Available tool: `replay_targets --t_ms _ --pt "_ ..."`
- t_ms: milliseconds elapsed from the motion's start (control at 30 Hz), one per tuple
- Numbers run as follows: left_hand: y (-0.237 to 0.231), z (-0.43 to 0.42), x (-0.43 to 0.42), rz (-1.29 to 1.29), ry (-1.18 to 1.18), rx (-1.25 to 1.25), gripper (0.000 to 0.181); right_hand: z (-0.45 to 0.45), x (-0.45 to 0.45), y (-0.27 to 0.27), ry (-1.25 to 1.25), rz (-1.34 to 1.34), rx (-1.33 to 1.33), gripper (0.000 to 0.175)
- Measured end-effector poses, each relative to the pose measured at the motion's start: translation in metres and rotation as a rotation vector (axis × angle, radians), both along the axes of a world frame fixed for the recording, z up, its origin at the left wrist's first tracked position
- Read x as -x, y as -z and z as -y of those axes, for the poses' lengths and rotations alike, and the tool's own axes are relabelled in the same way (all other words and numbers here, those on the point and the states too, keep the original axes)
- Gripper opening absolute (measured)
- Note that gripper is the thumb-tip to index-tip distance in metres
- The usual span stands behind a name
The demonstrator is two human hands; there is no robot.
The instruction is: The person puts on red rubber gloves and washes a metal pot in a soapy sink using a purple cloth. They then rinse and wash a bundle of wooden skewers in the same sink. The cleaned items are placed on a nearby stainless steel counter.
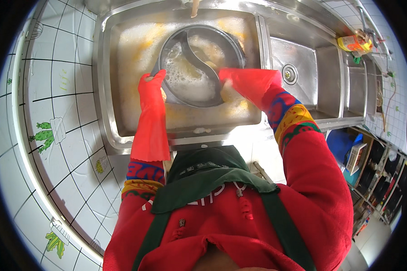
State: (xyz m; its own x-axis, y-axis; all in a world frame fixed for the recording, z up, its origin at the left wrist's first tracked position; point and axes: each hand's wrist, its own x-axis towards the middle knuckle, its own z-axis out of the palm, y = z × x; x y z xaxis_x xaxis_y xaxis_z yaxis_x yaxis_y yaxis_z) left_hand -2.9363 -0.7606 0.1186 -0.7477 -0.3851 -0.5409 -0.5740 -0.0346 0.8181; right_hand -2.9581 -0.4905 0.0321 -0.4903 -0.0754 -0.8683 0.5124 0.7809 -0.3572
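Note:
A round, dark grey hot pot with an S-shaped divider (203, 64) sits tilted in the large stainless steel sink basin (113, 111). Foamy water lies in both of its halves. My left hand (152, 89), in a red rubber glove, grips the pot at its left side, thumb over the handle area. In a matching glove, my right hand (242, 81) reaches over the pot's right part, close to the divider. Its fingertips are blurred and partly hidden, so I cannot tell what they hold. A yellowish patch (228, 92) shows just below that hand.
Suds and yellowish water (135, 57) surround the pot. A tap spout (195, 8) hangs over the far edge. To the right are a second basin with a drain (290, 74) and a yellow-labelled bottle (354, 44). A tiled wall (71, 84) stands left; shelves (376, 176) stand right.

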Motion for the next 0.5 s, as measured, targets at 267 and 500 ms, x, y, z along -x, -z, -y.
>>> replay_targets --t_ms 267,500 --pt "0.013 -0.002 0.001 0.058 -0.042 -0.093 0.070 -0.023 -0.100 -0.060 0.191 -0.656 0.135 0.032" --pt "0.022 -0.001 -0.005 0.039 0.049 0.024 0.077 0.005 -0.075 -0.014 -0.251 -1.153 -0.014 0.033"
